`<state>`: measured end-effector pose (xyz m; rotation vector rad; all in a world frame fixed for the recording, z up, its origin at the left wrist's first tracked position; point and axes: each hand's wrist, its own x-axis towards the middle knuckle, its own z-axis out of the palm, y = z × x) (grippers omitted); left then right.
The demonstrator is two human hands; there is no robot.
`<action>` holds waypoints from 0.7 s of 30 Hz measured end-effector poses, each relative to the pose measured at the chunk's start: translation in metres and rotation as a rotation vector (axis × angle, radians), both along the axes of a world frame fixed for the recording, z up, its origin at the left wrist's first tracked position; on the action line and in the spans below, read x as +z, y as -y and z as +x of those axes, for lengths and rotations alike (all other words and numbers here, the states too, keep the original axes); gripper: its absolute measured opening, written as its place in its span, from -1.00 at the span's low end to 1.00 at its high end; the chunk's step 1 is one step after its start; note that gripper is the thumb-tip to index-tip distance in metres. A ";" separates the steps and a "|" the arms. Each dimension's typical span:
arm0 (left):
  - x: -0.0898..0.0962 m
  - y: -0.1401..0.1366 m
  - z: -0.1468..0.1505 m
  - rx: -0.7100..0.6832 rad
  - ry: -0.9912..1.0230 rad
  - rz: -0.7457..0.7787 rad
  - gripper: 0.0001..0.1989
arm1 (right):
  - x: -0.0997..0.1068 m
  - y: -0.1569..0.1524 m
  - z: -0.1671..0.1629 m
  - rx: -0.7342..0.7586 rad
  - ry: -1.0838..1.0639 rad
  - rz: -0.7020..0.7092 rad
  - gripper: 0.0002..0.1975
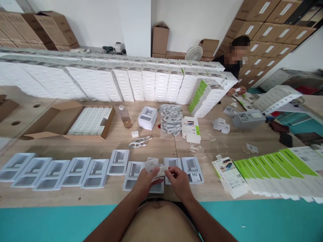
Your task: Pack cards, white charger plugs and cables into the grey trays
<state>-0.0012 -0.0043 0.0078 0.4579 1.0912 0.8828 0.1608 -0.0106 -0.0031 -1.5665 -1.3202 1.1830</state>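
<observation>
My left hand [145, 178] is closed around a few small white printed cards [151, 163], held above the row of trays. Thumb and fingers of my right hand [177, 179] pinch the right edge of one card [163, 170] from that bunch. Under my hands lie pale grey plastic trays, among them a two-compartment tray [131, 173] partly hidden by my left hand. To the right, another tray [192, 164] has a white card with a dark symbol [195, 177] in its lower compartment. More trays [94, 173] stretch off to the left.
Behind the trays are coiled white cables [138, 143], a charger [135, 134], a bottle [125, 117], a bag of cables [171, 121] and a carton of white pieces [88, 121]. Green-and-white boxes [275, 168] lie right. Stacked white boxes [148, 82] line the back; a co-worker [233, 60] sits beyond.
</observation>
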 end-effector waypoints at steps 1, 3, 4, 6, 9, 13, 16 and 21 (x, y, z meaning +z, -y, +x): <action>0.001 0.000 0.000 -0.020 -0.021 0.033 -0.54 | -0.001 0.000 -0.001 -0.011 0.008 -0.010 -0.69; 0.000 0.000 0.000 -0.041 -0.076 0.074 -0.52 | -0.004 0.001 -0.003 -0.021 0.017 -0.017 -0.69; -0.002 0.000 0.000 -0.036 -0.095 0.075 -0.52 | -0.006 0.001 -0.003 -0.018 0.011 -0.022 -0.70; -0.005 0.000 0.000 -0.007 -0.104 0.061 -0.54 | -0.008 0.001 -0.004 -0.010 -0.048 -0.045 -0.73; -0.008 0.000 0.001 0.009 -0.101 0.048 -0.56 | -0.008 -0.001 -0.004 -0.021 -0.233 -0.123 -0.72; -0.007 -0.002 0.002 -0.024 -0.158 0.020 -0.57 | -0.007 -0.003 -0.002 -0.053 -0.361 -0.182 -0.65; -0.007 -0.003 0.001 -0.077 -0.257 0.014 -0.67 | -0.010 -0.003 0.001 -0.063 -0.385 -0.175 -0.59; -0.008 -0.003 -0.001 -0.102 -0.319 0.112 -0.85 | -0.014 -0.001 0.005 0.113 -0.398 -0.288 -0.65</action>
